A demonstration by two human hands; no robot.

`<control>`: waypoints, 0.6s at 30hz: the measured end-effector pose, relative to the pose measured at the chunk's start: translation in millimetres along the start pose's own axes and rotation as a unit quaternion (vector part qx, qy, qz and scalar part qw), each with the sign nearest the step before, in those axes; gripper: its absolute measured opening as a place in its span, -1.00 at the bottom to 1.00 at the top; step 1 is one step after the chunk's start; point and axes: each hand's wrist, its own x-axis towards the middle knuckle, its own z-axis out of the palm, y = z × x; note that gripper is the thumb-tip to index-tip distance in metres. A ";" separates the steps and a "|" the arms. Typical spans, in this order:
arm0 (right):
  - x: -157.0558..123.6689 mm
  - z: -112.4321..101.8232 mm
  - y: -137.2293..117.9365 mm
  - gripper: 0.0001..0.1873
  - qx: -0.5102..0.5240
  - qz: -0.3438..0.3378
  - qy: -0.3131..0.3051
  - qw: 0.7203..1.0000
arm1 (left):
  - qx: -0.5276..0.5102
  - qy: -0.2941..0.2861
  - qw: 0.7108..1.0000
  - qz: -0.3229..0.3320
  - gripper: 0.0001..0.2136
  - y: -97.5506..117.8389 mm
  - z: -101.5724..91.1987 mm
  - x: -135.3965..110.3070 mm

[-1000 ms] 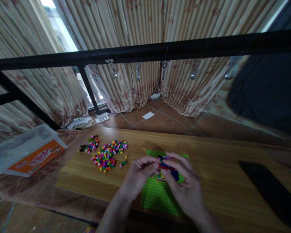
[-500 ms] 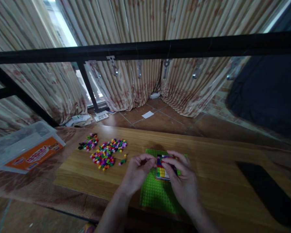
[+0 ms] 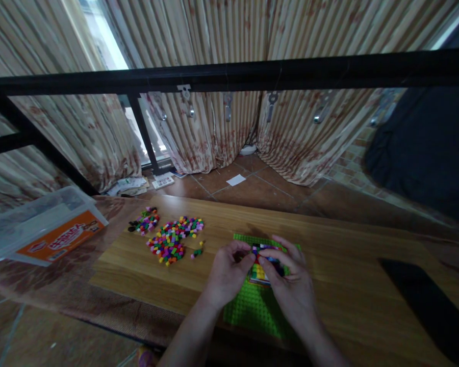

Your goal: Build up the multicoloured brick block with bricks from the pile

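Note:
A low block of colourful toy bricks (image 3: 260, 272), with yellow, white, red and blue pieces showing, sits on a green studded baseplate (image 3: 248, 306). My left hand (image 3: 229, 270) is at its left edge, thumb and forefinger pinched together; whatever is between them is too small to make out. From the right, my right hand (image 3: 292, 272) reaches over the block, its thumb and forefinger closed on the bricks near a red piece. Its other fingers curve over the far side. My hands hide much of the block's top.
Loose toy bricks (image 3: 170, 239) lie heaped on the wooden table (image 3: 137, 275) to the left, with a few strays nearby. Farther left stands a clear plastic box (image 3: 67, 232) with an orange label. A flat black object (image 3: 424, 300) lies at the right.
My left hand's fingertips have moved in against the block's left edge, close to my right fingertips. The whole view has shifted slightly, so the scene sits a little farther right.

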 end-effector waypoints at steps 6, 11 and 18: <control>2.1 -0.7 0.8 -0.85 0.094 0.087 -0.019 0.992 | -0.032 -0.002 0.999 -0.010 -0.89 -1.6 4.3 0.6; 4.8 -3.8 2.5 -0.73 0.151 0.144 -0.016 0.978 | -0.035 -0.002 0.999 -0.028 -0.89 1.0 4.6 -1.0; 6.6 2.7 1.0 -0.56 0.088 0.161 -0.024 0.983 | -0.022 0.001 1.000 -0.016 -0.88 -2.5 4.6 -0.7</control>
